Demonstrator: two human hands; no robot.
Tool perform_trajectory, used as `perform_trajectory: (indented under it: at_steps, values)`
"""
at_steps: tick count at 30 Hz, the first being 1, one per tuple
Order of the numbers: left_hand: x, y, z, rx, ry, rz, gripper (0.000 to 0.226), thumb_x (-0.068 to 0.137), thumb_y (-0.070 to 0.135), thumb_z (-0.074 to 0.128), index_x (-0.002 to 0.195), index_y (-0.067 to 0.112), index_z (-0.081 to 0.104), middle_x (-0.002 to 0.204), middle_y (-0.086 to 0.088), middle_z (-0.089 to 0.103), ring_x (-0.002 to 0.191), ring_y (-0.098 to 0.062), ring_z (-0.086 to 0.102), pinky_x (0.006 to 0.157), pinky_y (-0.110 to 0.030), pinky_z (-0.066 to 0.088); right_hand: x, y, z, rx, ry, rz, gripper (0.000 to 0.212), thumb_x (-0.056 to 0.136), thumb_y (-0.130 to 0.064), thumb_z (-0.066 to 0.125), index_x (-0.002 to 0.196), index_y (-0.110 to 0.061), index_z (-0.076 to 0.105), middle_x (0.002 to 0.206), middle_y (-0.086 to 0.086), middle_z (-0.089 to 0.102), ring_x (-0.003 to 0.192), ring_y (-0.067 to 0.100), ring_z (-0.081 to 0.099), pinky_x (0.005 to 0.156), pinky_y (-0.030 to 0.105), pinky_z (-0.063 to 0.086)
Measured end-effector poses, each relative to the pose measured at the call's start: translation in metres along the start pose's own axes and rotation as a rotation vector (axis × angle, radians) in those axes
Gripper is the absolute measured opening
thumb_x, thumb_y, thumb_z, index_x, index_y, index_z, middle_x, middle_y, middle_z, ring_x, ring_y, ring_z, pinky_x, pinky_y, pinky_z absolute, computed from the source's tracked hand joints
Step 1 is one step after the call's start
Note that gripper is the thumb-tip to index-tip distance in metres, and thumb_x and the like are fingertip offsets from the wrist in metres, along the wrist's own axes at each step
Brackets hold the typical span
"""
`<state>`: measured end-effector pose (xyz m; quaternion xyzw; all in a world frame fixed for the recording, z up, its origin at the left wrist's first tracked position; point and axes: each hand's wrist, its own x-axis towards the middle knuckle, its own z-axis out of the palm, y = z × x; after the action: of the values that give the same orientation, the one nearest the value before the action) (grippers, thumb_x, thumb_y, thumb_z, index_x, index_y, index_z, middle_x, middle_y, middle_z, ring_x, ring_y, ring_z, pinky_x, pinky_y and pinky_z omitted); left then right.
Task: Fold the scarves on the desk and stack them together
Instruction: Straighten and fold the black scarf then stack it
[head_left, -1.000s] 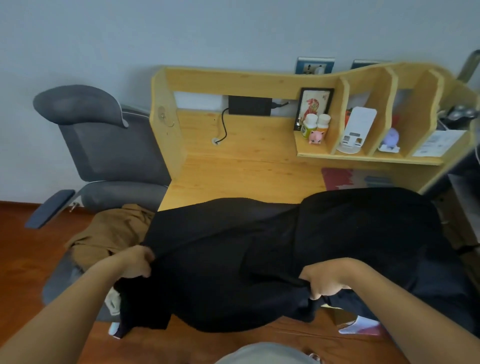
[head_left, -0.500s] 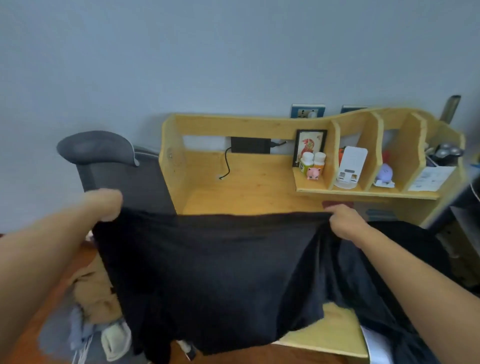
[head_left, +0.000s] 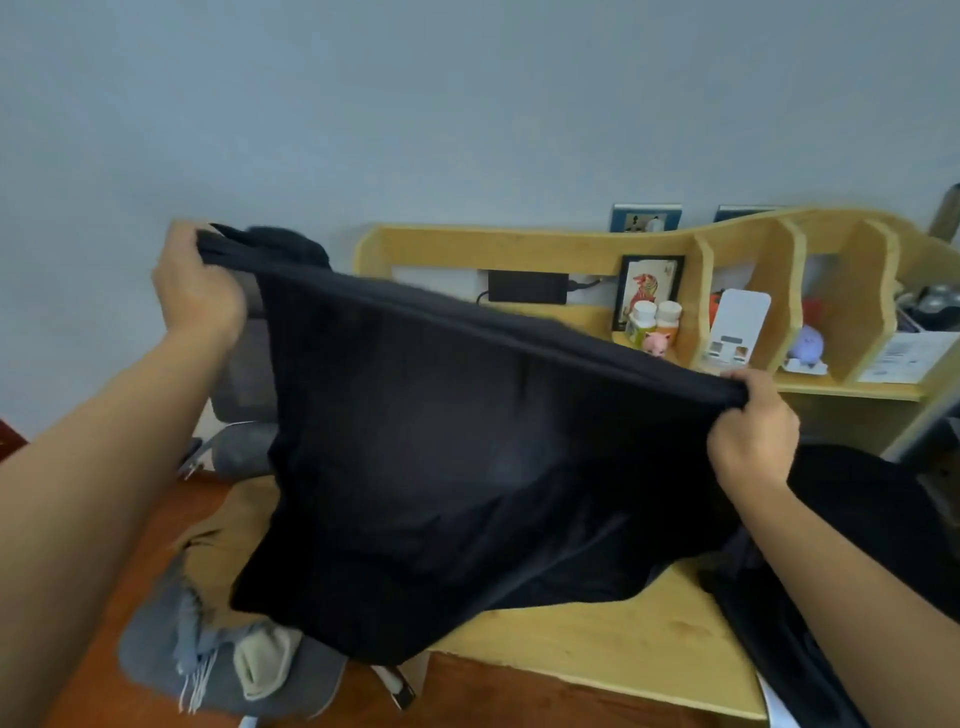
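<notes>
Higher now, my left hand (head_left: 200, 291) and right hand (head_left: 753, 431) each pinch the top edge of the black fabric scarf (head_left: 467, 457), stretched above the pale wooden desk (head_left: 597, 639); its right end seems bunched there.

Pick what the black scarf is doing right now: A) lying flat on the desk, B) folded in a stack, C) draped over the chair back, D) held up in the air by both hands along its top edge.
D: the left hand and right hand each grip the top edge of the black scarf, which hangs stretched between them above the desk.
</notes>
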<state>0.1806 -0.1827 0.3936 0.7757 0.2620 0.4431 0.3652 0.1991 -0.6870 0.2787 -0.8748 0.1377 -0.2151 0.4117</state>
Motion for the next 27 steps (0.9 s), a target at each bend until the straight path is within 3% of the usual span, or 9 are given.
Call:
perform_trajectory:
  at_steps: [2,5,8,10,14,18,21,24,27]
  values:
    - [0.012,-0.014,-0.006,0.112,-0.153,-0.016,0.036,0.083,-0.002,0.040,0.104,0.012,0.065,0.105,-0.006,0.063,0.101,-0.023,0.058,0.089,-0.028,0.049,0.002,-0.001,0.006,-0.071,-0.159,0.051,0.037,0.089,0.003,0.040,0.108,-0.020,0.060,0.102,0.015,0.063,0.093,0.039,0.060,0.084,0.050,0.055]
    - [0.007,-0.037,-0.013,0.444,-0.652,-0.003,0.011,0.094,0.015,0.059,0.088,0.023,0.062,0.089,-0.004,0.064,0.094,-0.025,0.064,0.081,-0.037,0.059,-0.005,0.008,0.014,-0.218,-0.834,0.066,0.009,0.096,-0.017,0.056,0.097,-0.012,0.064,0.102,0.015,0.070,0.090,0.031,0.065,0.084,0.044,0.054]
    - [-0.029,-0.100,-0.021,1.094,-1.047,-0.134,0.030,0.089,0.033,0.069,0.108,0.009,0.068,0.095,-0.009,0.072,0.071,-0.024,0.069,0.073,-0.035,0.058,-0.025,0.023,0.009,-0.444,-1.468,0.144,0.033,0.087,-0.056,0.071,0.108,-0.033,0.064,0.116,-0.019,0.064,0.111,0.008,0.055,0.103,0.031,0.041]
    - [-0.059,-0.160,-0.026,1.217,-1.189,-0.228,0.039,0.087,0.039,0.070,0.112,0.009,0.071,0.089,-0.004,0.071,0.065,-0.018,0.071,0.063,-0.030,0.056,-0.036,0.041,0.009,-0.601,-1.623,0.058,0.035,0.076,-0.060,0.079,0.103,-0.041,0.067,0.108,-0.021,0.067,0.112,0.009,0.059,0.104,0.031,0.043]
    - [-0.118,-0.193,-0.021,0.981,-1.170,-0.164,0.026,0.082,0.023,0.065,0.104,0.034,0.071,0.113,0.005,0.069,0.087,-0.013,0.064,0.081,-0.024,0.053,-0.037,0.068,0.018,-0.955,-1.454,-0.228,0.014,0.086,-0.032,0.075,0.089,-0.024,0.064,0.088,-0.007,0.066,0.089,0.017,0.063,0.074,0.026,0.046]
    - [-0.184,-0.143,0.009,0.206,-0.855,-0.127,0.022,0.090,0.002,0.056,0.083,0.023,0.061,0.086,-0.001,0.067,0.082,-0.022,0.064,0.070,-0.040,0.053,-0.028,0.043,0.027,-0.398,-1.093,-0.133,0.018,0.095,0.000,0.051,0.101,-0.004,0.068,0.102,0.010,0.067,0.105,0.030,0.064,0.079,0.032,0.045]
    - [-0.230,-0.071,0.021,0.125,-1.102,-0.159,0.010,0.103,0.023,0.051,0.106,0.032,0.051,0.080,0.002,0.061,0.066,-0.014,0.057,0.058,-0.032,0.041,-0.029,-0.005,0.022,0.048,-0.874,0.021,0.029,0.098,0.003,0.044,0.104,-0.010,0.069,0.103,0.013,0.071,0.103,0.029,0.067,0.093,0.041,0.053]
    - [-0.258,-0.030,0.037,0.260,-1.387,0.143,0.078,0.090,0.067,0.058,0.153,0.050,0.014,0.133,0.012,0.057,0.107,-0.014,0.065,0.082,-0.032,0.049,-0.023,-0.044,0.019,0.193,-0.772,0.039,0.028,0.097,-0.004,0.044,0.102,-0.015,0.069,0.104,0.012,0.072,0.105,0.034,0.067,0.100,0.051,0.051]
    - [-0.298,-0.011,0.075,0.268,-1.345,0.196,0.124,0.071,0.080,0.067,0.156,0.046,-0.016,0.157,0.008,0.042,0.129,-0.023,0.058,0.099,-0.043,0.053,-0.025,-0.073,0.013,0.222,-0.765,-0.019,0.025,0.094,-0.003,0.041,0.097,-0.013,0.065,0.100,0.017,0.069,0.106,0.044,0.062,0.089,0.047,0.050]
